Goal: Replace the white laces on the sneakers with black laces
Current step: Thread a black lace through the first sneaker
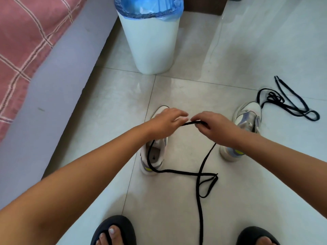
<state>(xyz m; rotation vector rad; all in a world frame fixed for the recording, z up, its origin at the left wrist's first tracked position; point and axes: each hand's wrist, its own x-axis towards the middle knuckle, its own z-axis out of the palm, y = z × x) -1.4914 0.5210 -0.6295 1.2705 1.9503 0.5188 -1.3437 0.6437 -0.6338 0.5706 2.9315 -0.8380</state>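
Two white sneakers stand on the tiled floor. The left sneaker [154, 156] lies partly under my left hand [165, 123], and the right sneaker [247, 119] is partly behind my right wrist. A long black lace [201, 175] runs between both hands above the left sneaker, then trails down over the shoe's heel and loops across the floor toward my feet. My right hand [214, 126] pinches the lace near its end. My left hand holds the lace from the other side, fingers extended over it. A second black lace [290, 105] lies tangled on the floor right of the right sneaker.
A white bin [152, 45] with a blue liner stands straight ahead behind the sneakers. A grey bed frame [58, 82] with a pink checked cover runs along the left. My feet in dark slippers [115, 230] are at the bottom edge.
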